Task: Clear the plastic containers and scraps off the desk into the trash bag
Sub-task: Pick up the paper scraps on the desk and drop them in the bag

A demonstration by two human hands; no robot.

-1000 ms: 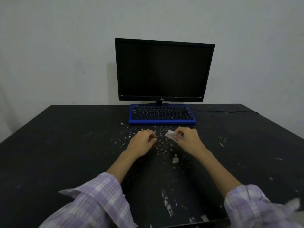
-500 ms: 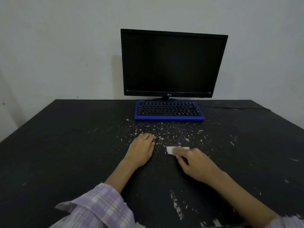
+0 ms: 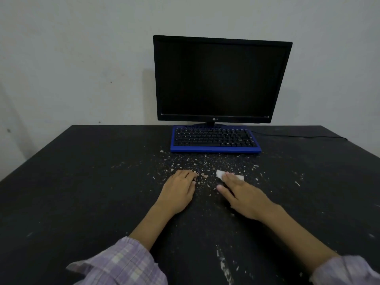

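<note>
I see two hands. Right hand (image 3: 244,194) flat, fingers straight, pressing one white paper scrap (image 3: 221,174) onto bench (image 3: 82,182), just in front of keyboard (image 3: 214,138). Left hand (image 3: 180,189) palm down, fingers loosely curled, tips among crumbs; whether it pinches any, cannot tell. Scrap small, crumpled, partly under fingers. Pale crumbs (image 3: 197,163), too many to count, scattered in front of keyboard. One monitor (image 3: 222,79) behind keyboard.
</note>
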